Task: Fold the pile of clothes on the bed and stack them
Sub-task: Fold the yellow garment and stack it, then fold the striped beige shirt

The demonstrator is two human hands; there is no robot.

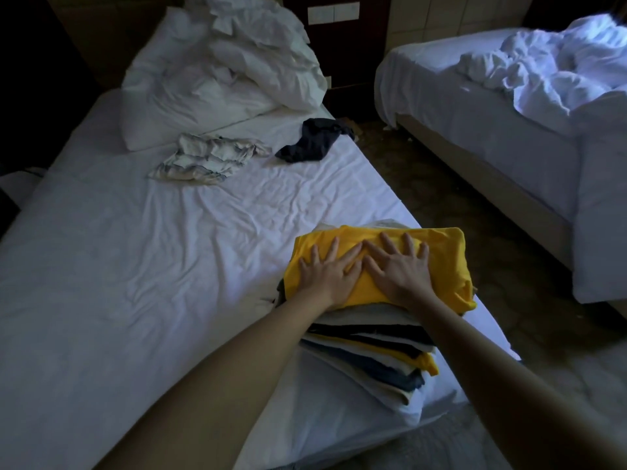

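A folded yellow shirt [444,252] lies on top of a stack of folded clothes [373,347] near the bed's right edge. My left hand [330,269] and my right hand [398,266] press flat on the yellow shirt, side by side with fingers spread. Farther up the bed [118,266] lie two unfolded garments: a crumpled white striped one [207,159] and a dark navy one [314,140] near the right edge.
A pillow and a rumpled white duvet [230,62] fill the head of the bed. A second bed [509,113] with rumpled covers stands to the right, across a strip of dark floor [424,184]. A dark nightstand sits between them.
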